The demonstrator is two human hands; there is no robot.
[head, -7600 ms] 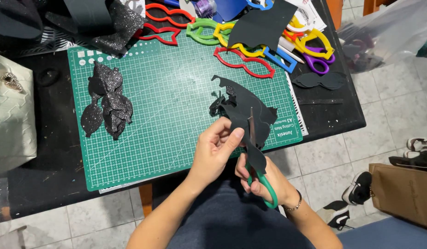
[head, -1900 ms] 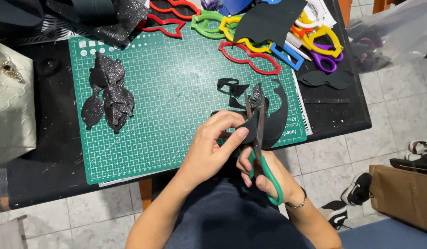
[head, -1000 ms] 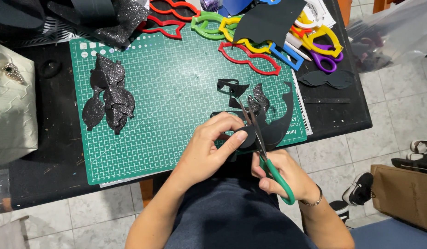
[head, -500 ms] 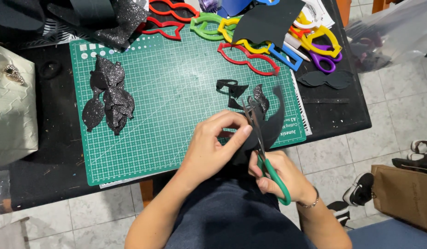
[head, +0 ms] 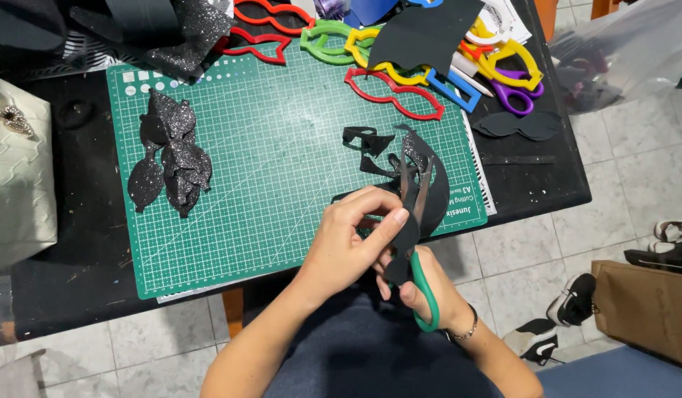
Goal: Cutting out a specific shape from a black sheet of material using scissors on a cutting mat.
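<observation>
My left hand (head: 350,239) pinches a black sheet (head: 432,197) at the front right of the green cutting mat (head: 267,147). My right hand (head: 429,291) holds green-handled scissors (head: 417,243); their blades are open around the sheet's edge. Black offcuts (head: 367,140) lie on the mat just beyond the sheet.
A pile of black glitter cut shapes (head: 168,158) lies on the mat's left. Coloured plastic templates (head: 389,88), purple scissors (head: 514,96) and a black sheet (head: 426,33) crowd the table's far right. A white quilted box (head: 17,177) sits left. Shoes (head: 569,306) and a brown bag (head: 647,309) are on the tiled floor.
The black sheet has been turned in my left hand over the last seconds, and the scissors have worked along its edge; more offcuts lie on the mat than at first.
</observation>
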